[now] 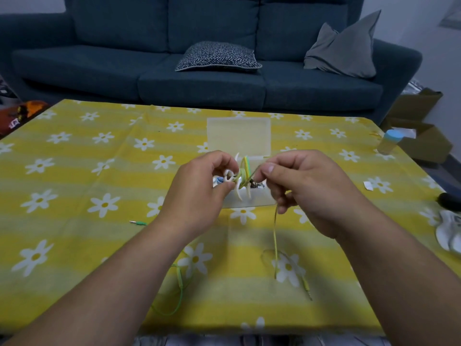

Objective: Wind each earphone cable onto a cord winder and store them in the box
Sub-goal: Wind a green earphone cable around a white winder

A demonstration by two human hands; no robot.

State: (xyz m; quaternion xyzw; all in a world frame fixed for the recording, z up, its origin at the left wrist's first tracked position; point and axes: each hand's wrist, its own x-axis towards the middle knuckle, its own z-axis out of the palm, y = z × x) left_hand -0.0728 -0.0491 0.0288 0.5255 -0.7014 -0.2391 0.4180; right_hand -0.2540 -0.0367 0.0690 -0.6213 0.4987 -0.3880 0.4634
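My left hand (199,191) pinches a white cord winder (240,188) with yellow-green cable wrapped round its middle, held above the table centre. My right hand (306,188) pinches the yellow earphone cable (275,233) beside the winder; the cable hangs down to the cloth and ends in a plug near the front. Just behind the hands stands a translucent box (239,136) with its lid raised; something white and blue lies inside. A second, green earphone cable (179,290) lies loose on the cloth under my left forearm, its plug (138,223) further left.
The table carries a yellow cloth with white daisies (74,171). A bottle with a blue cap (389,142) stands at the right edge, a dark object (450,201) and a white item (449,231) further right. A blue sofa (199,71) with cushions is behind.
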